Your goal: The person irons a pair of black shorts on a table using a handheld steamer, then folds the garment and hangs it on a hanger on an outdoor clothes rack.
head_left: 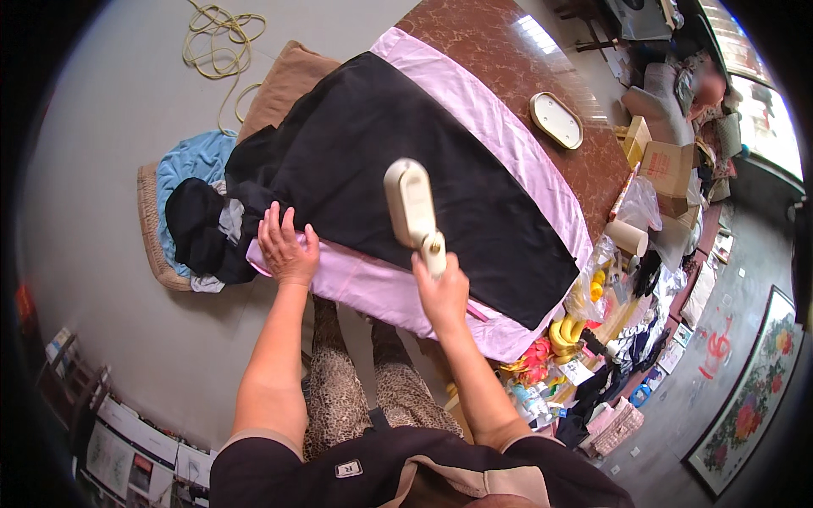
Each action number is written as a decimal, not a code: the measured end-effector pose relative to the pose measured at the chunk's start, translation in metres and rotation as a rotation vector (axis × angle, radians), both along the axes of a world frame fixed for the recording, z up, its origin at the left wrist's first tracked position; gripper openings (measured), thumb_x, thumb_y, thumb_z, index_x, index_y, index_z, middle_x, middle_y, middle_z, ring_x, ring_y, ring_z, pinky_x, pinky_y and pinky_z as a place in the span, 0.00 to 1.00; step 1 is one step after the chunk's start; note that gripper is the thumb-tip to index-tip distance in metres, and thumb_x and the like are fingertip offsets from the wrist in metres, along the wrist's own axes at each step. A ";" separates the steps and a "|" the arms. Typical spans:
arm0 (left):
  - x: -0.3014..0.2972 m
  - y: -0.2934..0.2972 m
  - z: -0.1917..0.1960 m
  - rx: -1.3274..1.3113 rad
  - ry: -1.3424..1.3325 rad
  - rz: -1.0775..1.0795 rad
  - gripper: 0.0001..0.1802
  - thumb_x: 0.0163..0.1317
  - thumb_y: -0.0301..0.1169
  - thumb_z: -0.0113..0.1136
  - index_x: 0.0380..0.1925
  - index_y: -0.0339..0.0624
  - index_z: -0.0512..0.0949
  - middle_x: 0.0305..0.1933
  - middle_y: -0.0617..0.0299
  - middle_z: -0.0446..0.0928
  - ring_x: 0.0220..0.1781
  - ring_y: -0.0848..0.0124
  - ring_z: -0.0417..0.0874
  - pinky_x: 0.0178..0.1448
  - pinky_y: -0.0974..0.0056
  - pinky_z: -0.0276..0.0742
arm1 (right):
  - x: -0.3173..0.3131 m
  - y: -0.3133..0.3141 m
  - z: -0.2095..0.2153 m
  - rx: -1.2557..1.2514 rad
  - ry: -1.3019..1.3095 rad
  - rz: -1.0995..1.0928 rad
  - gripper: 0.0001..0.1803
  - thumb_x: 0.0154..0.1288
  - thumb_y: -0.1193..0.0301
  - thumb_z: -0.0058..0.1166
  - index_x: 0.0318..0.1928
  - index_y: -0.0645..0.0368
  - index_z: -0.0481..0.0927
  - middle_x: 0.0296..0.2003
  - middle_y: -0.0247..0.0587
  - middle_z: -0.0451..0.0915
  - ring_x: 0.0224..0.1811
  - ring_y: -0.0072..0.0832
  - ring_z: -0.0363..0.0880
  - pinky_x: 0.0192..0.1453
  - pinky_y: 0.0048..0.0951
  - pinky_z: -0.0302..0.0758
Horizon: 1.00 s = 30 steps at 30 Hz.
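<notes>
My right hand [443, 293] is closed around the handle of a cream handheld steam iron [410, 201]. The iron's long rounded head points away from me over a black garment [373, 135], which is spread out on a pink cloth [474, 85]. Whether the head touches the fabric, I cannot tell. My left hand [288, 245] lies flat with fingers stretched out on the near left edge of the black garment, beside a strip of the pink cloth. Part of the black fabric bunches up to the left of this hand.
A brown marbled table [508, 51] bears the pink cloth and a cream oval tray [556, 120]. At left, a wicker seat [151, 229] holds a blue cloth [190, 161]. A yellow cord [222, 42] coils on the floor. Bananas [563, 337], bags and a cardboard box [667, 173] crowd the right.
</notes>
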State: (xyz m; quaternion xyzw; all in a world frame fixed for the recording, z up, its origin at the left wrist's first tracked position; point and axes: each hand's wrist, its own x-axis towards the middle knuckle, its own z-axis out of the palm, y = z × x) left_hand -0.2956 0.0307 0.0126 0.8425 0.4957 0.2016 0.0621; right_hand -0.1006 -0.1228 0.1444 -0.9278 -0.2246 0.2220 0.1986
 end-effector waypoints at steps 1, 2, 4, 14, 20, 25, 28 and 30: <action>0.000 0.000 0.001 0.002 0.008 0.000 0.29 0.58 0.36 0.63 0.60 0.45 0.70 0.71 0.51 0.65 0.71 0.51 0.65 0.75 0.45 0.61 | -0.007 -0.006 0.007 -0.055 0.054 -0.035 0.23 0.61 0.56 0.67 0.32 0.65 0.75 0.27 0.63 0.82 0.34 0.58 0.84 0.36 0.48 0.78; -0.001 -0.001 0.001 0.003 0.016 0.002 0.29 0.58 0.37 0.63 0.60 0.45 0.71 0.71 0.51 0.65 0.71 0.51 0.65 0.75 0.45 0.61 | -0.006 -0.006 0.009 -0.025 0.038 -0.028 0.23 0.61 0.56 0.67 0.32 0.65 0.75 0.28 0.63 0.82 0.34 0.59 0.84 0.37 0.48 0.78; -0.001 -0.001 0.001 0.008 0.029 0.007 0.28 0.59 0.37 0.62 0.60 0.44 0.71 0.72 0.51 0.65 0.72 0.51 0.65 0.75 0.45 0.61 | 0.006 0.002 0.006 0.013 -0.013 -0.011 0.23 0.61 0.55 0.67 0.32 0.65 0.75 0.28 0.63 0.82 0.35 0.59 0.84 0.37 0.49 0.78; 0.001 -0.001 -0.001 0.016 0.040 -0.007 0.28 0.59 0.37 0.62 0.60 0.44 0.70 0.72 0.51 0.65 0.72 0.51 0.65 0.75 0.46 0.61 | 0.042 -0.002 -0.009 0.043 0.027 -0.134 0.24 0.63 0.53 0.63 0.36 0.64 0.76 0.30 0.62 0.83 0.36 0.58 0.84 0.40 0.49 0.78; 0.002 -0.002 0.001 0.016 0.030 -0.011 0.28 0.59 0.37 0.62 0.60 0.44 0.70 0.72 0.51 0.65 0.71 0.50 0.65 0.75 0.46 0.61 | 0.020 -0.039 -0.002 0.073 0.010 -0.125 0.22 0.62 0.56 0.67 0.33 0.64 0.75 0.27 0.61 0.82 0.33 0.57 0.84 0.36 0.48 0.78; 0.004 0.000 0.002 0.003 0.043 -0.011 0.28 0.59 0.36 0.62 0.60 0.44 0.71 0.71 0.51 0.65 0.71 0.50 0.65 0.75 0.45 0.61 | 0.078 0.022 -0.020 0.063 -0.190 -0.100 0.22 0.65 0.57 0.65 0.32 0.66 0.77 0.23 0.52 0.81 0.25 0.41 0.84 0.30 0.39 0.77; 0.001 -0.002 -0.004 0.023 0.037 -0.011 0.29 0.58 0.37 0.63 0.60 0.44 0.71 0.71 0.51 0.66 0.72 0.50 0.65 0.75 0.46 0.61 | 0.070 0.001 -0.014 0.073 0.136 -0.293 0.23 0.64 0.55 0.64 0.37 0.66 0.78 0.29 0.61 0.83 0.35 0.53 0.86 0.39 0.44 0.79; -0.001 0.000 -0.005 0.034 0.025 -0.012 0.29 0.58 0.36 0.63 0.60 0.44 0.71 0.71 0.51 0.66 0.72 0.50 0.65 0.75 0.46 0.61 | 0.043 -0.040 -0.019 0.100 0.100 -0.253 0.20 0.64 0.59 0.66 0.35 0.66 0.78 0.28 0.59 0.83 0.33 0.48 0.86 0.38 0.41 0.78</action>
